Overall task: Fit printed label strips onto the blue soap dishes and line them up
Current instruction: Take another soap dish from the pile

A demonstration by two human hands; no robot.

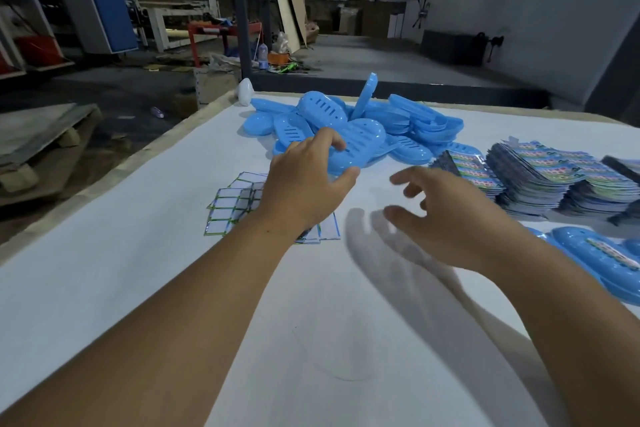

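dish (349, 149): light, hard, slippery; best held by rim | left hand (304, 184) curled round it | right hand (446, 215) loose, nothing held

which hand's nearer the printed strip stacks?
Right. The right hand hovers just beside the printed strip stacks; the left hand grips a dish farther away.

Bare white surface (311, 322) is lying open before my grips; dish pile (346, 121) is blocking ahead, label stacks (540, 180) crowding right, white cards (228, 208) left.
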